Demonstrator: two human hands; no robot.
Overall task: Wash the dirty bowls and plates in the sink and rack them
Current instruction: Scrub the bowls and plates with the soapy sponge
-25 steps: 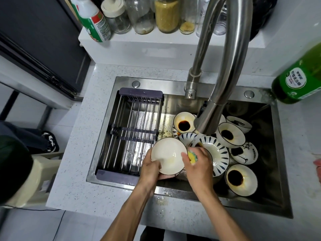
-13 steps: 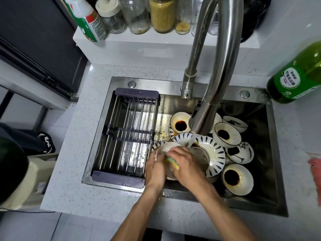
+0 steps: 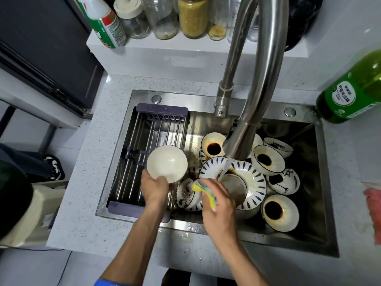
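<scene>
My left hand [image 3: 155, 187] grips a plain white bowl [image 3: 167, 163] by its near rim, holding it over the right edge of the dish rack [image 3: 144, 149]. My right hand [image 3: 218, 201] holds a yellow-green sponge [image 3: 206, 193] above the dirty dishes. Several bowls with dark sauce, such as one at the front right [image 3: 279, 212] and one at the back [image 3: 213, 145], lie in the steel sink [image 3: 321, 182] around a blue-striped plate [image 3: 253, 182]. Water runs from the faucet [image 3: 245, 129] onto that plate.
The rack fills the sink's left half and holds nothing. A green detergent bottle [image 3: 354, 93] stands at the sink's back right corner. Jars and a spray bottle [image 3: 103, 21] line the ledge behind. A pink cloth [image 3: 374, 203] lies on the right counter.
My left hand has lifted the white bowl up and left, from the scrubbing spot to over the rack. My right hand drew the sponge away from the bowl.
</scene>
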